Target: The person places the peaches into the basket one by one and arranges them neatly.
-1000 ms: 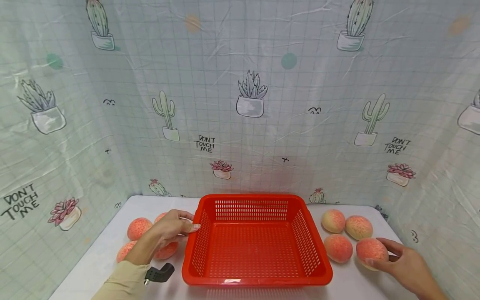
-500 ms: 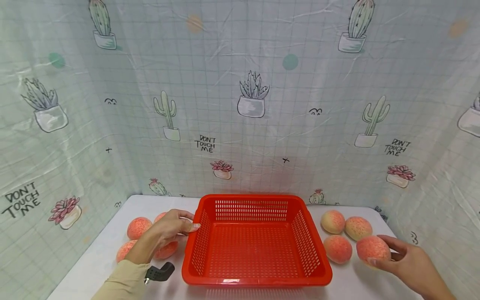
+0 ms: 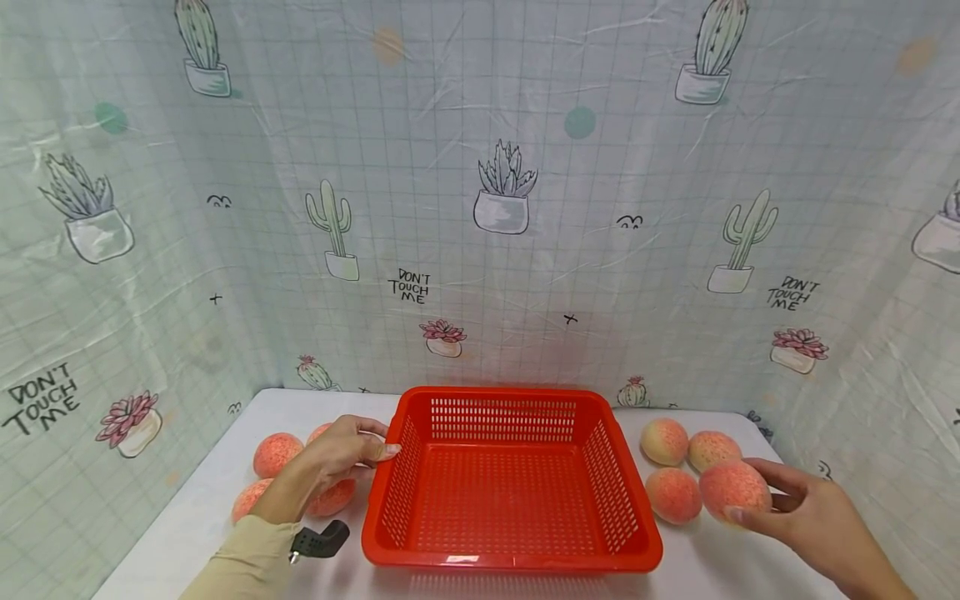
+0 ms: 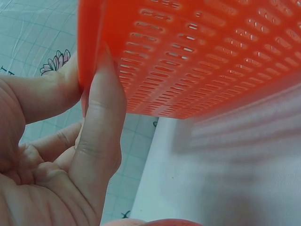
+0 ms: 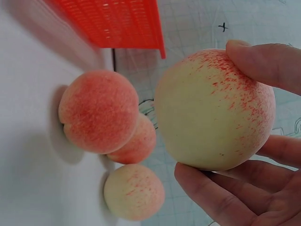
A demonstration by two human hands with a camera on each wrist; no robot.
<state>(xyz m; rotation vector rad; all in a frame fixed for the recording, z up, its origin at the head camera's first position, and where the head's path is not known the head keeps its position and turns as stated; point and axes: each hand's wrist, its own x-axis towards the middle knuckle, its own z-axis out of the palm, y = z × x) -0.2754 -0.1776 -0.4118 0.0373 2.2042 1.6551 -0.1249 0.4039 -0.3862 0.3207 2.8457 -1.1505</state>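
A red plastic basket (image 3: 510, 560) with slotted walls stands mid-table, nothing inside it. My left hand (image 3: 347, 450) pinches its left rim, thumb over the edge; the left wrist view shows the rim (image 4: 90, 42) between thumb and fingers. On the right, my right hand (image 3: 806, 504) holds a peach (image 3: 735, 490) between thumb and fingers. In the right wrist view that peach (image 5: 214, 113) is pale underneath with red speckles and hangs off the table. Three more peaches lie beside it: a red one (image 3: 673, 495), a yellowish one (image 3: 664, 442) and a speckled one (image 3: 714, 451).
Several peaches (image 3: 277, 455) lie left of the basket, partly hidden by my left arm. A black wrist mount (image 3: 321, 540) sticks out from the left sleeve. Cactus-printed curtain (image 3: 510, 275) encloses the white table (image 3: 172, 550) at the back and sides.
My right hand has lifted the peach off the table and shifted it slightly left and up. My left hand keeps its hold on the basket rim, which has barely moved.
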